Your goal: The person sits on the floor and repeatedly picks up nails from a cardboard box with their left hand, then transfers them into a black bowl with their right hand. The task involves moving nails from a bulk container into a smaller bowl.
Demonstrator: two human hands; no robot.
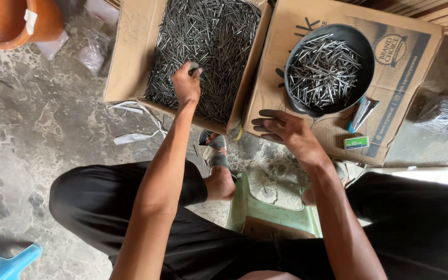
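Observation:
My left hand reaches into an open cardboard box full of loose steel nails, its fingers closed on a small bunch of them. My right hand rests with fingers spread on top of a closed cardboard box, just below a round black pan. The pan holds a heap of nails and sits on that closed box.
A stapler and a small green box lie on the closed box near the pan. I sit on a low green stool on a concrete floor. A blue stool, an orange pot and plastic bags are around.

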